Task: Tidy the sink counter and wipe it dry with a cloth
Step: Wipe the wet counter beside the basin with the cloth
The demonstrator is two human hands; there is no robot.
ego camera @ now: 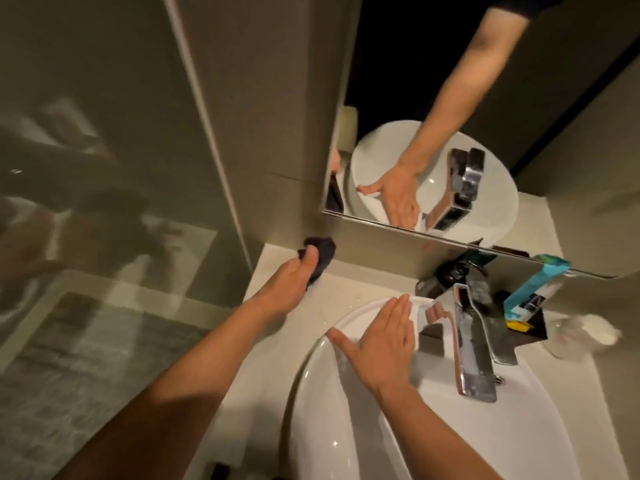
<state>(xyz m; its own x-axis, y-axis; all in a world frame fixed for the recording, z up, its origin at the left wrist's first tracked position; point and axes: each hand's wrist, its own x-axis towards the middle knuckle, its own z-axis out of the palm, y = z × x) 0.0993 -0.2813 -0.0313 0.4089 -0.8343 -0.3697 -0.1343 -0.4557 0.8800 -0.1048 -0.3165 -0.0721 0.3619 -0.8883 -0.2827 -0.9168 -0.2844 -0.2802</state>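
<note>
Head cam: left hand [289, 282] is clamped on a dark cloth [320, 252], pressed into the counter [349, 284] corner, mid-frame by the wall. Right hand [379, 337] lies flat, fingers spread, on the white sink [311, 393] rim, left of the chrome faucet [474, 344].

Pretty dim, warm yellowish light. Glare spots on the sink [332, 441] and faucet [474, 344], motion blur everywhere, worst on the left; wide-angle bending at the edges.
</note>
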